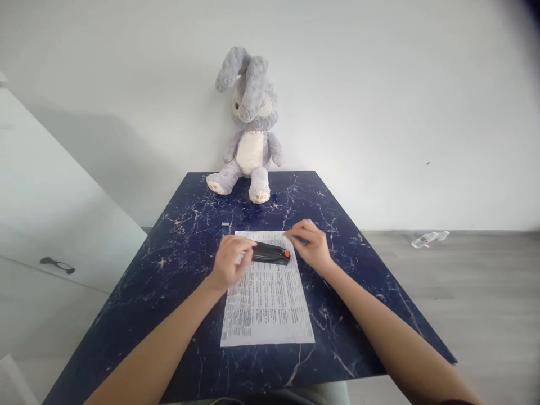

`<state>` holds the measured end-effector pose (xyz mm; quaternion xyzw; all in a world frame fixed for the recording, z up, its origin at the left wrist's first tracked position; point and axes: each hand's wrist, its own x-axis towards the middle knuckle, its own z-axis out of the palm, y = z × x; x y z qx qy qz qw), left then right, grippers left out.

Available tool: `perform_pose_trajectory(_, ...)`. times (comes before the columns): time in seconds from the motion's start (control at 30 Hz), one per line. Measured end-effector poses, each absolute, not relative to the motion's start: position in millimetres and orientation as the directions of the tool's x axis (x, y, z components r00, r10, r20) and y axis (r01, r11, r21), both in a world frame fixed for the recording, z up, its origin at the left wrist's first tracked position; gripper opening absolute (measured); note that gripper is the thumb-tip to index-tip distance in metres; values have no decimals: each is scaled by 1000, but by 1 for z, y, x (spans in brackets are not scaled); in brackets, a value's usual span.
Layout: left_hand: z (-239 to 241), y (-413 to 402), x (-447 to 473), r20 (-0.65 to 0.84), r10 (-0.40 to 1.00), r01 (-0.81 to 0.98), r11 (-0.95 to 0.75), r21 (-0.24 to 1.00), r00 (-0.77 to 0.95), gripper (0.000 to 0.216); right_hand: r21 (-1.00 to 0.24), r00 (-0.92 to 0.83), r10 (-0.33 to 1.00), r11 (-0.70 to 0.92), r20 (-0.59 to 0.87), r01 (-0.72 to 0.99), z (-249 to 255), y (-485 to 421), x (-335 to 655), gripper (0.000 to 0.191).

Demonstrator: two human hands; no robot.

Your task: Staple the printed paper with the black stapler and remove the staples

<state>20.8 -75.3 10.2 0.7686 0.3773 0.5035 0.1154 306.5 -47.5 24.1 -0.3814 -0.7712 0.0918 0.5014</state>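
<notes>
A printed sheet of paper (267, 298) lies on the dark blue marbled table (169, 264). Across its top lies a black stapler (272, 253) with an orange end. My left hand (230, 260) curls round the stapler's left end, fingers closed on it. My right hand (309, 243) rests at the sheet's upper right corner, fingers pinched on the paper's edge.
A grey plush rabbit (248, 129) sits at the table's far edge against the white wall. A small strip of staples (225, 224) lies left of the paper's top. A white cabinet with a dark handle (57, 263) stands at left. A plastic bottle (428, 238) lies on the floor at right.
</notes>
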Motion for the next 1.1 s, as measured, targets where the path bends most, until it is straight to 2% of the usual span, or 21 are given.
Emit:
perform_pose_trajectory(0.13, 10, -43, -7, 629, 778, 697, -445, 562, -10, 25, -768, 79, 888, 343, 452, 541, 12, -13, 355, 19)
perform_pose_trajectory(0.2, 1, -27, -16, 544, 837, 723, -342, 601, -55, 30, -820, 162, 930, 198, 331, 536, 3, -1, 375, 22)
perform_pose_trajectory(0.27, -11, -16, -21, 438, 896, 745, -242, 622, -75, 37, -839, 192, 943, 135, 273, 527, -4, 7, 387, 25)
perform_pose_trajectory(0.37, -24, -12, -20, 370, 929, 812, -209, 545, -10, 40, -845, 197, 945, 127, 262, 519, -12, 13, 393, 27)
perform_pose_trajectory(0.53, -21, -19, -18, 447, 893, 873, -251, 419, 42, 36, -860, 208, 947, 113, 246, 498, -22, 18, 390, 29)
perform_pose_trajectory(0.7, -14, -23, -18, 420, 904, 923, -228, 311, 81, 31, -846, 279, 916, 106, 287, 522, -24, 20, 388, 23)
perform_pose_trajectory(0.8, -14, -22, -17, 470, 880, 908, -248, 338, 65, 30, -834, 288, 904, 118, 315, 540, -19, 17, 386, 25)
perform_pose_trajectory(0.97, -9, -26, -10, 608, 793, 769, -413, 487, 41, 27, -805, 101, 951, 186, 291, 564, -15, 14, 380, 28)
perform_pose_trajectory(1.1, -1, -30, -4, 636, 769, 701, -489, 519, 65, 25, -782, 75, 942, 226, 328, 581, -15, 16, 381, 24)
